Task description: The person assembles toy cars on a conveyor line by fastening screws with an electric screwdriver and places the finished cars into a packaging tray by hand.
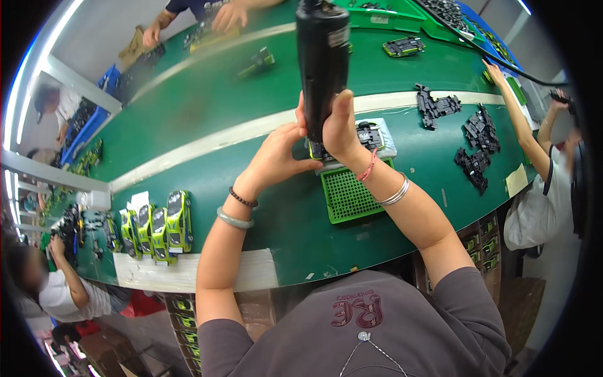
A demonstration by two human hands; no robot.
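Observation:
My right hand (342,129) is wrapped around the lower part of a black electric screwdriver (322,63), which stands upright in front of me. Beneath it a toy car (370,135) lies with its black underside up on a pale block (389,146). At the car's left end, my left hand (276,154) curls its thumb and fingers round the edge. The screwdriver and my right hand hide the tip and much of the car. A green perforated basket (358,195) sits just nearer to me, partly under my right forearm.
Several green toy cars (179,220) stand at the left. Black chassis parts (480,129) lie at the right. Across a white divider (207,144) are another upturned car (404,46) and green bins (383,19). Co-workers' hands (229,16) work at the far side; other people sit left and right.

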